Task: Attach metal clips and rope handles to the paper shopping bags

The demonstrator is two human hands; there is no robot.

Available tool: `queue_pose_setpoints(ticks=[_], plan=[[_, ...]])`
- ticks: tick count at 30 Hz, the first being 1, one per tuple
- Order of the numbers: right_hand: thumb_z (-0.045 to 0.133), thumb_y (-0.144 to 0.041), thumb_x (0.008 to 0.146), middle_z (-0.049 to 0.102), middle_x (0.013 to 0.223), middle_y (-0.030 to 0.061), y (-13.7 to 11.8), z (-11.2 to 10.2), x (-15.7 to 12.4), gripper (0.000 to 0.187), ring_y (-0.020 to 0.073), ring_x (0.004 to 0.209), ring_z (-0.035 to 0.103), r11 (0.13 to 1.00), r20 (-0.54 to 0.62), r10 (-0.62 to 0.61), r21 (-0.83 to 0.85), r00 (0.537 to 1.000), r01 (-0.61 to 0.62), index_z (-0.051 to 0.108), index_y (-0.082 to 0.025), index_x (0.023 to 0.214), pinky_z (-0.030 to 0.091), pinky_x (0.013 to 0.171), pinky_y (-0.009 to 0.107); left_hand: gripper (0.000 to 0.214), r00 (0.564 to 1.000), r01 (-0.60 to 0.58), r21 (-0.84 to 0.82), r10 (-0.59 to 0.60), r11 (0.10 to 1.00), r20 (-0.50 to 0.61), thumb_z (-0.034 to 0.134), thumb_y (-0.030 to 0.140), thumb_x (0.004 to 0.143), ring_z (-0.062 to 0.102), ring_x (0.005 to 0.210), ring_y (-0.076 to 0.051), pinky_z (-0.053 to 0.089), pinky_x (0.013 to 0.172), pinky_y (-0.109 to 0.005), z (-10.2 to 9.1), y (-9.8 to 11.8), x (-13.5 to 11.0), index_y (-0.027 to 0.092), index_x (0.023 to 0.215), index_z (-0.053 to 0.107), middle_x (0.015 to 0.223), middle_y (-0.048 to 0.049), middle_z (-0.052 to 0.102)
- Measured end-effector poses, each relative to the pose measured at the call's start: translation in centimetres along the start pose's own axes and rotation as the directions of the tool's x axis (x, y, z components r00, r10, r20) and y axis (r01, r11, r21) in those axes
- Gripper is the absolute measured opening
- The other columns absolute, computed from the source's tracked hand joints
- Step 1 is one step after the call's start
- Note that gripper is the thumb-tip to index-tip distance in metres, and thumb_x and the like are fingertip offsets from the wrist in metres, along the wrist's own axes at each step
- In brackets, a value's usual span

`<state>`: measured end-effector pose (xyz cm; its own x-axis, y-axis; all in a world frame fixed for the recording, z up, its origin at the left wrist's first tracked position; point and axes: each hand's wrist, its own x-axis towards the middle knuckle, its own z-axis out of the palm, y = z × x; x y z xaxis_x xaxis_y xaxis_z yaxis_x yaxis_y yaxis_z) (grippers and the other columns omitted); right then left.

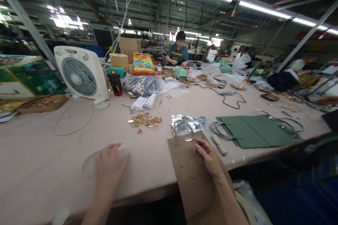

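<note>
My left hand (pixel 111 165) is over the table at the left, fingers apart and slightly blurred. A pale, curved strap (pixel 83 163) runs out from behind it; whether they touch I cannot tell. With thumb and fingertips, my right hand (pixel 210 156) pinches a small gold metal fitting (pixel 195 144). Under that hand lies a flat brown bag panel (pixel 182 161), hanging over the table's front edge. A plastic-wrapped handle (pixel 183 122) arches from its far end, beside a shiny metal plate (pixel 188 140). Gold fittings (pixel 144 119) form a loose pile beyond my hands.
Green bag panels (pixel 264 130) with wrapped handles lie at the right, near a rolled grey piece (pixel 219 145). Silvery packets (pixel 190 123) lie behind the brown panel. A white fan (pixel 80 74) and a dark bottle (pixel 115 83) stand back left. Another person (pixel 179 51) sits across the table.
</note>
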<state>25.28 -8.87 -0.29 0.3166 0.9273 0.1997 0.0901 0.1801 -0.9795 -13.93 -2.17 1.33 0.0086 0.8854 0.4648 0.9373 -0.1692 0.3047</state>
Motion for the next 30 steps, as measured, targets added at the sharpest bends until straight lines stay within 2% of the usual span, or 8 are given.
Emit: queue_pose_setpoints(ticks=[4, 8, 11, 13, 16, 23, 27, 30], plan=[[0.079, -0.048, 0.086, 0.074, 0.1, 0.0075, 1.0, -0.7, 0.3, 0.041, 0.0229, 0.089, 0.071, 0.995, 0.001, 0.03, 0.097, 1.0, -0.03, 0.071, -0.021, 0.116, 0.059, 0.082, 0.036, 0.057, 0.979, 0.153, 0.262, -0.182, 0.953, 0.089, 0.04, 0.055, 0.097, 0.061, 0.109, -0.044, 0.05, 0.094, -0.058, -0.6, -5.0, -0.5, 0.01, 0.12, 0.066, 0.118, -0.0227, 0.067], [0.077, -0.043, 0.088, 0.076, 0.102, 0.0085, 0.8, -0.9, 0.0, 0.035, 0.0249, 0.095, 0.074, 0.996, 0.079, 0.06, 0.067, 0.995, -0.065, 0.07, -0.022, 0.116, 0.06, 0.089, 0.041, 0.047, 0.984, 0.048, 0.151, -0.073, 0.987, 0.164, 0.032, 0.042, 0.101, 0.066, 0.106, -0.037, 0.049, 0.099, -0.053, 0.2, -6.8, 0.0, 0.011, 0.116, 0.064, 0.111, -0.0195, 0.071], [0.071, -0.039, 0.092, 0.077, 0.104, 0.0093, 0.2, -0.8, -0.4, 0.028, 0.0261, 0.097, 0.075, 0.997, 0.138, 0.021, -0.079, 0.99, -0.01, 0.071, -0.022, 0.114, 0.06, 0.091, 0.043, 0.043, 0.989, 0.003, -0.001, -0.003, 1.0, 0.148, 0.034, 0.039, 0.099, 0.066, 0.11, -0.035, 0.049, 0.103, -0.051, 1.2, -6.1, 0.5, 0.012, 0.117, 0.063, 0.116, -0.0185, 0.071], [0.067, -0.034, 0.093, 0.076, 0.108, 0.0092, 0.0, -0.7, -0.6, 0.021, 0.0267, 0.1, 0.074, 0.963, 0.159, -0.074, -0.246, 0.985, 0.112, 0.073, -0.023, 0.111, 0.06, 0.092, 0.044, 0.041, 0.992, -0.027, -0.127, 0.042, 0.992, 0.116, 0.038, 0.04, 0.1, 0.066, 0.113, -0.033, 0.05, 0.104, -0.05, 1.8, -4.1, 0.3, 0.015, 0.119, 0.063, 0.119, -0.0162, 0.071], [0.06, -0.024, 0.094, 0.076, 0.112, 0.0085, 0.2, -0.8, -0.5, 0.021, 0.0271, 0.106, 0.071, 0.843, 0.163, -0.229, -0.46, 0.96, 0.279, 0.076, -0.025, 0.107, 0.058, 0.096, 0.045, 0.033, 0.984, -0.138, -0.336, 0.169, 0.932, 0.063, 0.045, 0.041, 0.102, 0.066, 0.115, -0.03, 0.052, 0.105, -0.047, 2.4, 1.1, -0.7, 0.021, 0.12, 0.064, 0.12, -0.0106, 0.071], [0.051, -0.012, 0.088, 0.074, 0.116, 0.0066, 1.4, -0.8, -0.6, 0.038, 0.0272, 0.111, 0.068, 0.758, 0.167, -0.29, -0.561, 0.942, 0.332, 0.076, -0.027, 0.112, 0.055, 0.101, 0.048, 0.028, 0.863, -0.348, -0.658, 0.503, 0.668, 0.054, 0.055, 0.024, 0.102, 0.065, 0.1, -0.024, 0.056, 0.09, -0.038, 3.3, 13.8, -2.5, 0.022, 0.13, 0.06, 0.108, -0.0077, 0.071], [0.051, -0.008, 0.086, 0.069, 0.128, 0.0068, 0.3, -0.9, -1.2, 0.046, 0.0271, 0.124, 0.061, 0.786, 0.173, -0.305, -0.51, 0.936, 0.35, 0.073, -0.028, 0.121, 0.047, 0.111, 0.05, 0.029, 0.823, -0.34, -0.719, 0.562, 0.606, 0.085, 0.058, 0.022, 0.101, 0.063, 0.099, -0.024, 0.055, 0.09, -0.039, 4.1, 17.2, -2.0, 0.021, 0.13, 0.059, 0.106, -0.0073, 0.069], [0.058, -0.016, 0.092, 0.066, 0.13, 0.0079, -0.7, -0.8, -2.2, 0.037, 0.0264, 0.122, 0.062, 0.867, 0.088, -0.288, -0.4, 0.954, 0.298, 0.069, -0.027, 0.125, 0.051, 0.107, 0.045, 0.026, 0.816, -0.334, -0.724, 0.57, 0.604, 0.1, 0.057, 0.023, 0.102, 0.063, 0.099, -0.024, 0.054, 0.087, -0.038, 4.7, 18.4, -1.6, 0.022, 0.128, 0.061, 0.106, -0.0067, 0.068]])
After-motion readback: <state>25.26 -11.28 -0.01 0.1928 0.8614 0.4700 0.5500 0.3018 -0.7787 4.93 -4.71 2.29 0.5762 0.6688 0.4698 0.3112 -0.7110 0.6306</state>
